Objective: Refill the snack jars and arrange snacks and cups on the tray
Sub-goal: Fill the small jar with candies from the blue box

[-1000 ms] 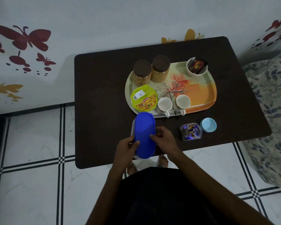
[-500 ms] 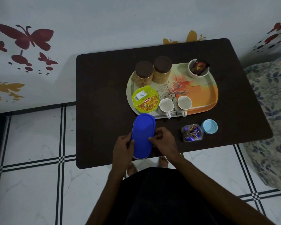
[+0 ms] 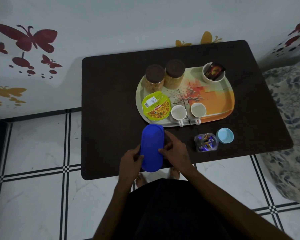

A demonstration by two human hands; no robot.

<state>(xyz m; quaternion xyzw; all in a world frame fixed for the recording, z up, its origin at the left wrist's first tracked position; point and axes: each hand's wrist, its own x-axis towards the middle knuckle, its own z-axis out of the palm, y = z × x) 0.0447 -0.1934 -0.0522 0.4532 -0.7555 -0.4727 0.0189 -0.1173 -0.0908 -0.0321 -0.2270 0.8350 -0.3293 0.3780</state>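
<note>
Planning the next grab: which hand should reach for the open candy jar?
Likely the right hand. The candy jar and its light blue lid sit on its side, while the left hand is across the blue-lidded container that both hold.

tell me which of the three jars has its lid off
The small clear jar of wrapped sweets on the table, off the tray. Its light blue lid lies beside it. The two snack jars on the tray have brown lids on.
</note>
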